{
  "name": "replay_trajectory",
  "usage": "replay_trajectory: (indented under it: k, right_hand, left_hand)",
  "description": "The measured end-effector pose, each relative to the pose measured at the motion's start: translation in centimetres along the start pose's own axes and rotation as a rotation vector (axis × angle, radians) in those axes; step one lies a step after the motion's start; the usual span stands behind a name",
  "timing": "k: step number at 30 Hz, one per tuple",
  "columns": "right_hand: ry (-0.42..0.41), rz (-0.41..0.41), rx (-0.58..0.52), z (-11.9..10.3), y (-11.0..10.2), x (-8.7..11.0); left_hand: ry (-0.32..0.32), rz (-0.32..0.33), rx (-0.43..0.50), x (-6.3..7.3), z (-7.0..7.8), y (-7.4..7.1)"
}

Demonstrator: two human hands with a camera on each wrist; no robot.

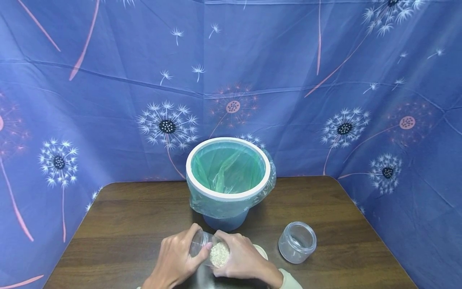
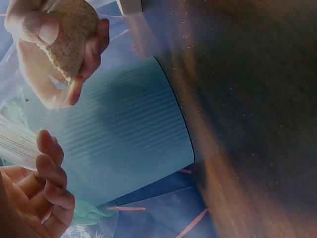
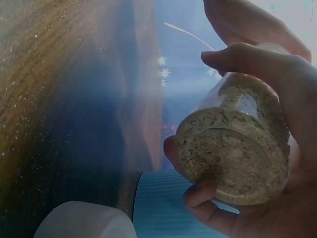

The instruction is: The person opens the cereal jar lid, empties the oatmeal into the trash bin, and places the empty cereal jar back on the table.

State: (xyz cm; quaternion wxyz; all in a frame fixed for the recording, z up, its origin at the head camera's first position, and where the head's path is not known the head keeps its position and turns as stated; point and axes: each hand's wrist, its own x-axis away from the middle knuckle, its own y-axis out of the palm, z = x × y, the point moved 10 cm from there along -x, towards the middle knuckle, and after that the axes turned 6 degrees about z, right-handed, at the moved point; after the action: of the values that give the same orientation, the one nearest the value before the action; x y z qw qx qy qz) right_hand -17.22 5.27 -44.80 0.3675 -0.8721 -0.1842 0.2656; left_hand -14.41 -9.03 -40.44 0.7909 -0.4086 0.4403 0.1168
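Note:
Both hands hold a clear jar (image 1: pixel 199 237) tipped on its side, low in the head view. Pale oat-like flakes (image 1: pixel 219 255) are gathered at its right end. My right hand (image 1: pixel 243 257) wraps that end, and the right wrist view shows flakes (image 3: pixel 223 153) through the base, with the fingers round it. At the clear left end my left hand (image 1: pixel 175 255) grips with thumb and fingers. In the left wrist view its curled fingers (image 2: pixel 52 171) lie beside the clear plastic. A pale round lid (image 1: pixel 261 252) shows partly behind my right hand.
A blue bin (image 1: pixel 225 220) with a white rim (image 1: pixel 228 196) and a green liner bag stands just beyond the hands. To the right, an empty clear jar (image 1: pixel 294 251) sits on the wooden table (image 1: pixel 144 204). Blue patterned cloth (image 1: pixel 281 60) hangs behind.

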Motion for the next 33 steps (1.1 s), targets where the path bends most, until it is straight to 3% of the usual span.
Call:
replay_trajectory:
  k: [7, 11, 18, 23, 33]
  right_hand:
    - [0.015, -0.061, -0.095, 0.2, 0.1, 0.0]
    - [-0.003, -0.120, -0.177, 0.0, 0.2, 0.1]
    - [-0.050, -0.272, -0.348, -0.7, 1.0, 0.6]
    - [-0.133, -0.354, -0.356, -1.4, 1.3, 1.0]
    - [-0.129, -0.386, -0.368, -1.4, 1.7, 1.1]
  left_hand:
    - [0.035, -0.019, 0.073, 0.3, 0.2, 0.1]
    - [0.091, -0.002, 0.134, 0.3, 0.6, -0.1]
    - [0.276, 0.079, 0.219, 0.3, 2.1, -1.1]
    - [0.398, 0.118, 0.283, 0.5, 3.2, -1.6]
    - [0.434, 0.118, 0.296, 0.5, 3.5, -1.6]
